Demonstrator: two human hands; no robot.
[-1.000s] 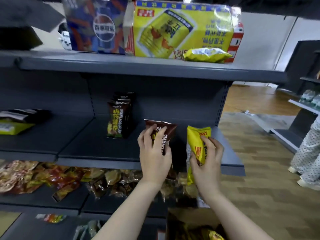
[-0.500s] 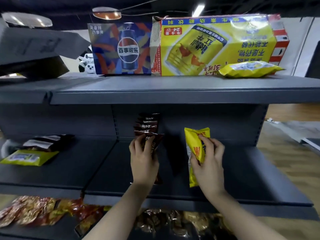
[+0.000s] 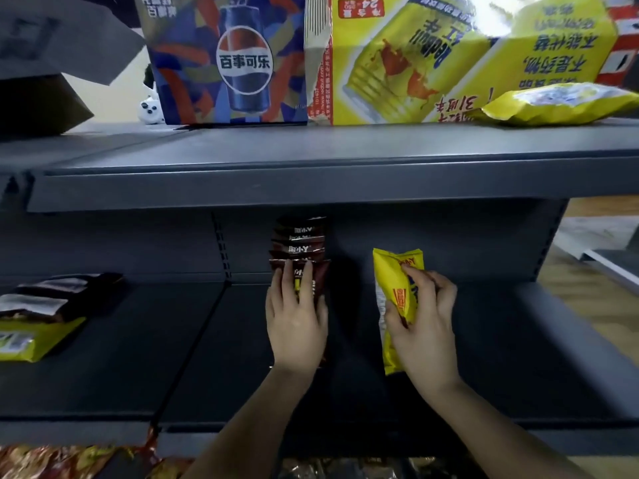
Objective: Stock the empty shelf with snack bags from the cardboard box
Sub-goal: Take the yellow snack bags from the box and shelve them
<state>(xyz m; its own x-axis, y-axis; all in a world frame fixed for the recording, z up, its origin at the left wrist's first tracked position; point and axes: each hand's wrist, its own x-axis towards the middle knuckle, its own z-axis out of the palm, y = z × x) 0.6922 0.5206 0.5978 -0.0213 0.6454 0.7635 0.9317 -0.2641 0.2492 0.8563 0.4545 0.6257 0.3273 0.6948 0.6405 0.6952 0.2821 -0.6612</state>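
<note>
1. Left hand (image 3: 296, 319): fingers straight, laid flat against the front dark bag (image 3: 320, 278), which stands upright on the shelf (image 3: 518, 357). Whether the thumb hooks round the bag cannot be told.
2. Dark bag is the front one of a row (image 3: 300, 238) of like bags running back toward 12 o'clock, touching.
3. Right hand (image 3: 423, 323): fingers and thumb curled round a yellow bag (image 3: 392, 292), gripping it upright just at 3 o'clock of the dark bag, apart from it. Its lower end is near the shelf; contact cannot be told.
4. At 9 o'clock, well apart: flat bags (image 3: 38, 316) lying on the same level.
5. Upper shelf (image 3: 311, 181): cola box (image 3: 228, 60), yellow carton (image 3: 449, 57), a loose yellow packet (image 3: 560, 103) at 2 o'clock.
</note>
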